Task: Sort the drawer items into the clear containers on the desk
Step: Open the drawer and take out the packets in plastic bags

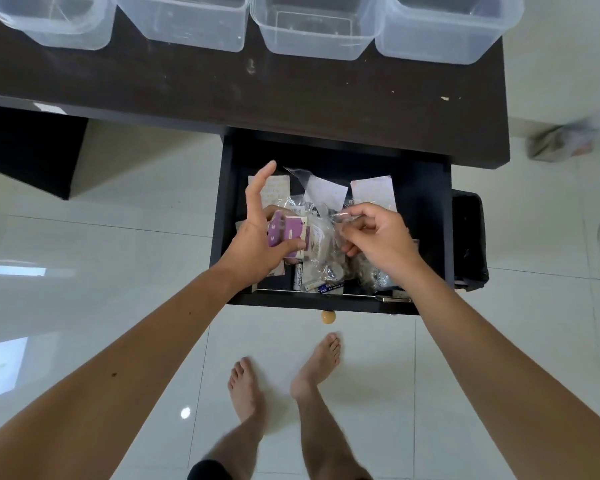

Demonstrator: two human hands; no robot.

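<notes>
Two hands work inside the open drawer point(426, 188): the left hand point(260, 233) clamps a purple box point(293, 233) under its thumb, index finger extended, while the right hand point(378, 237) pinches a clear plastic bag point(321, 199) just beside it, the four clear containers point(317, 27) standing well beyond on the desk point(291, 95).

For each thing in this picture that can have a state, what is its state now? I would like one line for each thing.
Drawer: pulled open, with items inside.
Four clear containers: on the desk, all empty.
Purple box: held by the left hand, index finger straight.
Clear plastic bag: pinched by the right hand.
Batteries: lying loose at the drawer front.
</notes>
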